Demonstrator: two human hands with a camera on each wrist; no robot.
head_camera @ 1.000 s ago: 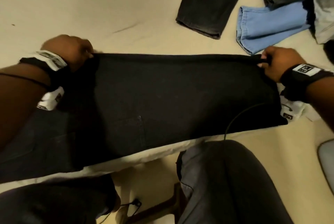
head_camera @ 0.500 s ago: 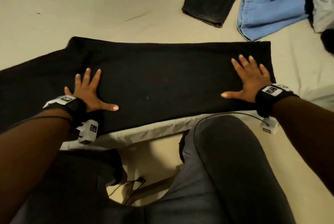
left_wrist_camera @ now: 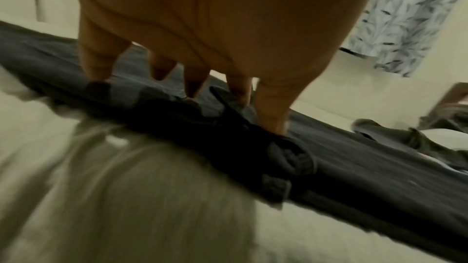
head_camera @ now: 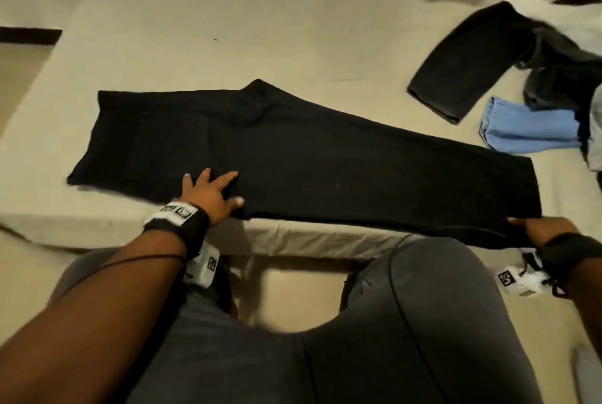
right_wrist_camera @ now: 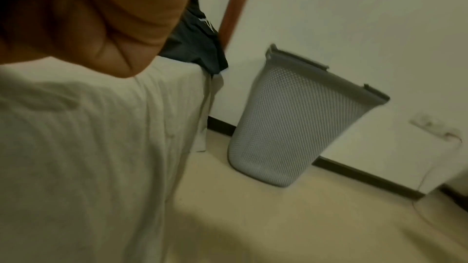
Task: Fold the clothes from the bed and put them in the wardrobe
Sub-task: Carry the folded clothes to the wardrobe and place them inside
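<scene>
The head view looks steeply down from above the cream-sheeted bed [head_camera: 202,55], across the long black trousers [head_camera: 325,159] spread along its near edge. The left wrist view sits very close under the left hand [left_wrist_camera: 215,27], facing along the same black trousers [left_wrist_camera: 367,167]. The right wrist view, close under the right hand [right_wrist_camera: 88,17], faces off the bed's [right_wrist_camera: 88,137] side toward a grey perforated plastic basket [right_wrist_camera: 291,123] on the floor.
</scene>
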